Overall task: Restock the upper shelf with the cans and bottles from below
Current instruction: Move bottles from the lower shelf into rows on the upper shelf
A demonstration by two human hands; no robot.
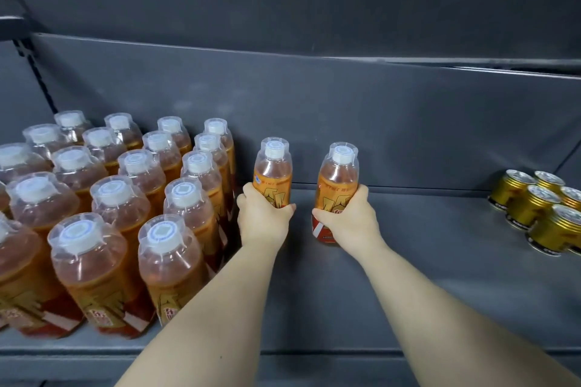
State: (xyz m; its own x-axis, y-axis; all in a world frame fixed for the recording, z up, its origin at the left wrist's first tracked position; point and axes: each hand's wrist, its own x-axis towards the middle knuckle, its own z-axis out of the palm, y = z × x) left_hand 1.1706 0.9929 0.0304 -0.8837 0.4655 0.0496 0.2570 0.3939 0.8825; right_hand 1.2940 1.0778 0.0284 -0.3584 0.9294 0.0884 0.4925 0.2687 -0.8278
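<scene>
Two orange drink bottles with white caps stand upright near the back of the grey shelf (pixel 440 276). My left hand (pixel 262 217) grips the left bottle (pixel 273 171) around its middle, right beside the packed rows of matching bottles (pixel 125 207). My right hand (pixel 349 218) grips the right bottle (pixel 339 176) around its label, a short gap to the right. Both bottle bases are partly hidden by my hands.
Several gold cans (pixel 540 214) stand clustered at the shelf's far right. Bare shelf floor lies between the right bottle and the cans. The shelf's back wall (pixel 377 119) rises just behind the bottles, and another shelf's underside is overhead.
</scene>
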